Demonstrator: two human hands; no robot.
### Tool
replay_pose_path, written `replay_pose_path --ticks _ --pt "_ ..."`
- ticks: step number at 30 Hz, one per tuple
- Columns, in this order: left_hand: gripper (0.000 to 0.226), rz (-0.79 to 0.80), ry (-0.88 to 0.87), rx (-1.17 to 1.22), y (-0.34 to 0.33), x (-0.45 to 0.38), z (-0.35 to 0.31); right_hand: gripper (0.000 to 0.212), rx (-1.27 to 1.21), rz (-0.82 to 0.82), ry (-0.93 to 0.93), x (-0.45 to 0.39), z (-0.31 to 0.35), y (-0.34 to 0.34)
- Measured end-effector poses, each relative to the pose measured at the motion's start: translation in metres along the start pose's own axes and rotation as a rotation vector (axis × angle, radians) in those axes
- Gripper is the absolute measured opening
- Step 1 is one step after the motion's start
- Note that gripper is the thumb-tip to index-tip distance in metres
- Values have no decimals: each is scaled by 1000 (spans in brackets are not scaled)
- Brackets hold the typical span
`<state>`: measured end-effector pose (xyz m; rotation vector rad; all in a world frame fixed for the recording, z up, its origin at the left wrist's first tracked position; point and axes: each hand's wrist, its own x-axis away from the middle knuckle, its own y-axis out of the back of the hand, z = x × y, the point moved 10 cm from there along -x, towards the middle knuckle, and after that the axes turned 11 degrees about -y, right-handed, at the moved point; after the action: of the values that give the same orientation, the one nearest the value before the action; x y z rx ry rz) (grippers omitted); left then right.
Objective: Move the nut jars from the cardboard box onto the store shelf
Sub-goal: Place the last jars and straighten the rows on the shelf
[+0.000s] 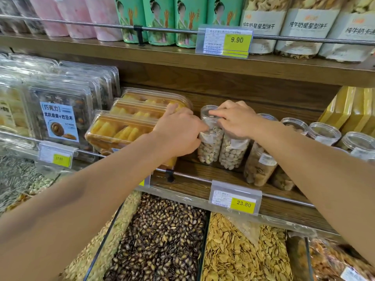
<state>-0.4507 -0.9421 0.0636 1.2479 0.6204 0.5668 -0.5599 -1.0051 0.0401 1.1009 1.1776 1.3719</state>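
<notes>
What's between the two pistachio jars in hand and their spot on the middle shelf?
Nothing visible. Both pistachio jars already stand on the wooden shelf, behind the rail. The left hand and right hand grip them directly. Yellow snack boxes sit left, other jars right.

Both your bare forearms reaching forward and converging, your left hand [178,132] knuckles up with fingers curled inward to the right, your right hand [235,118] palm down, fingers bent and pointing left, the two hands nearly touching
</notes>
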Motion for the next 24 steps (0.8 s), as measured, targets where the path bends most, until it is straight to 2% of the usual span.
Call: replay_pose_path --ticks 7,9,12,14,16,20,24 --pt "44 -7 1 33 1 4 0 44 5 18 -22 9 -1 -1" --pt "44 -17 -1 41 2 2 0 47 -75 -11 -7 18 0 7" --pt "53 -139 26 141 14 -8 -3 60 -197 -131 -53 41 -20 29" --pt "65 -188 38 251 14 -20 -14 76 -56 -112 -90 58 -36 28" --pt "78 -125 14 294 -1 -34 -33 91 133 -69 -104 71 -43 18" --pt "101 45 103 192 -36 -47 -36 97 268 -72 -121 74 -40 5" --pt "92 101 136 102 -40 -46 -32 99 318 28 -213 56 -40 -7"
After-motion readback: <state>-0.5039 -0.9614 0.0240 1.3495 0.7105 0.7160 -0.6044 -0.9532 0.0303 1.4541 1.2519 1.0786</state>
